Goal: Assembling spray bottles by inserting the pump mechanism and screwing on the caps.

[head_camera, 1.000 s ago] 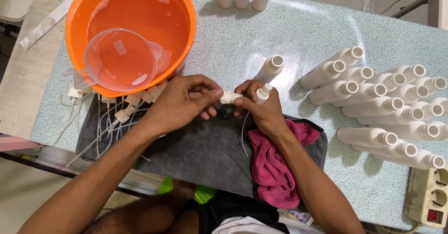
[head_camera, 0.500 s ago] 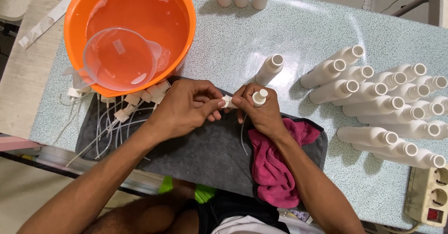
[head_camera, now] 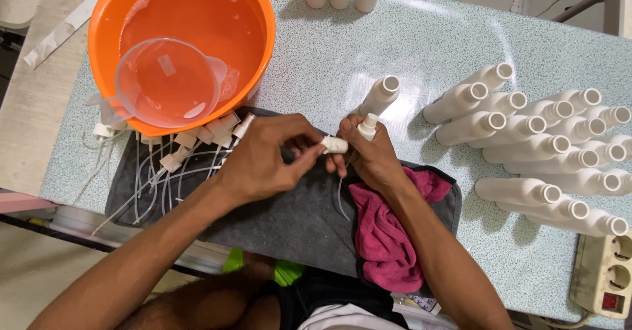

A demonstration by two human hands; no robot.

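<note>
Left hand pinches a small white cap; right hand grips a white spray pump above the grey mat.

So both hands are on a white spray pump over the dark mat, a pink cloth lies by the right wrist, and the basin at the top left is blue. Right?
Not quite: the basin is orange, not blue, as the head view shows. The rest holds: the left hand and right hand are on the white spray pump over the dark mat, and the pink cloth lies by the right wrist.
</note>
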